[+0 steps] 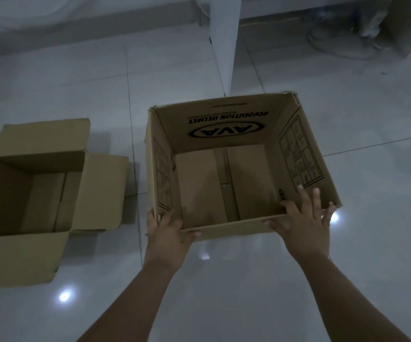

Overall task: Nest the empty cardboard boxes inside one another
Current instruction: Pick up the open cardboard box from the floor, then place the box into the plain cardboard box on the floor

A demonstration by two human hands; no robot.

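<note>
1. Gripping the near wall of the printed box (226, 134), I have one hand at each near corner. My left hand (167, 230) wraps the left one with fingers curled over the rim, and my right hand (305, 218) sits at the right one, fingers spread against the inside wall.
2. I hold at both corners so the box stays square and level — its open top faces me and it is empty inside.
3. It sits on or just above the tiled floor (248, 280); I cannot tell which.
4. The plain box (26, 193) rests on the floor to my left, clearly apart, flaps folded outward so its mouth stays clear.
5. My guess is one goes into the other next — which is the smaller, I cannot judge from here.
</note>
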